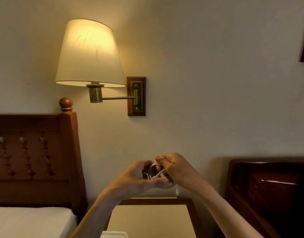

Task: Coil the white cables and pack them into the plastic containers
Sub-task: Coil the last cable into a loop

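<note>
Up in front of the wall, both hands held a coiled white cable (159, 174) above the bedside table (153, 219). Left hand (135, 179) curled round the loops from below, its fingertips hidden behind them; right hand (175, 167) pinched the top of the coil. One connector end (177, 191) dangled beneath. A white edge (114, 234) at the bottom was cut off, unidentifiable.

Both bare forearms reach up from the near edge, meeting mid-air; left hand (135, 177) curls its fingers in a grip, right hand (175, 167) pinches with thumb on top.
</note>
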Demonstrator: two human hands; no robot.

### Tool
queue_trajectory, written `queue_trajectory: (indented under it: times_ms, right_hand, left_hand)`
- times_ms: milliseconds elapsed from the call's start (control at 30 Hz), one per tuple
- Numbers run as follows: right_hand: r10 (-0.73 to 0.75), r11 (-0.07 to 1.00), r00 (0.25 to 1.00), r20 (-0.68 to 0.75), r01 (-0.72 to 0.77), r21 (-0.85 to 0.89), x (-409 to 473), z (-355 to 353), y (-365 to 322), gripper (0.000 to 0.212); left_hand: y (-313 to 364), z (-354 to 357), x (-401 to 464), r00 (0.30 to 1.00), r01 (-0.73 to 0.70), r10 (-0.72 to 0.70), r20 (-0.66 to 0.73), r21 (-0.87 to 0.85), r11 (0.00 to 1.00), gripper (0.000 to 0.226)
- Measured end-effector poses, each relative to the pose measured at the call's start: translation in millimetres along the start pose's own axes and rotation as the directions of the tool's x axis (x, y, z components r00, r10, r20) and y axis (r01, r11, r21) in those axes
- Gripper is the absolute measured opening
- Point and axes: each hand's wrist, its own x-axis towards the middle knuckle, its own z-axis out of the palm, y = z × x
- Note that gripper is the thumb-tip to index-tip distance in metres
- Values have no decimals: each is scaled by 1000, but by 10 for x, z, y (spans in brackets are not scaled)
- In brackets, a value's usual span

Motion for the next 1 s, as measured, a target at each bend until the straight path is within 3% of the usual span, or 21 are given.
queue_trajectory:
  times_ms: [133, 300, 400, 467, 600, 767, 800, 867, 933, 1000]
  right_hand:
    - [0, 1000, 999, 43, 1, -3, 9, 0, 37, 39]
    - [-4, 999, 999, 47, 6, -52, -10, -6, 43, 39]
    - [9, 996, 999, 47, -13, 83, -14, 31, 43, 42]
    - [7, 977, 999, 42, -16, 214, -27, 86, 55, 42]
    - [-46, 955, 998, -41, 56, 290, -133, 234, 120, 36]
    - [-101, 916, 964, -244, 186, 354, -223, 433, 126, 21]
    - [-78, 898, 951, -298, 196, 393, -202, 439, 127, 19]
    - [-13, 865, 927, -375, 199, 461, -153, 390, 118, 16]
    - [27, 847, 921, -388, 185, 499, -113, 321, 101, 15]
    - [35, 830, 935, -354, 170, 531, -96, 283, 75, 13]
  left_hand:
    - [-30, 20, -17, 998, -50, 51, -23, 35, 998, 32]
    - [-56, 81, -56, 998, 1, 12, 66, -194, 981, 34]
    - [-103, 177, -21, 997, 35, -53, -49, -304, 952, 41]
    - [-110, 231, 10, 986, -16, -46, -163, -361, 932, 41]
    - [-144, 246, 68, 945, -161, 87, -316, -215, 963, 39]
    - [-95, 171, 134, 923, -148, 122, -364, -46, 988, 37]
    - [-67, 168, 139, 925, -146, 109, -364, -76, 986, 37]
    - [-62, 164, 113, 949, -119, 22, -314, -295, 948, 36]
    - [-91, 175, 68, 973, -81, -44, -225, -517, 852, 34]
    - [-103, 220, 41, 973, -87, -74, -219, -644, 760, 33]
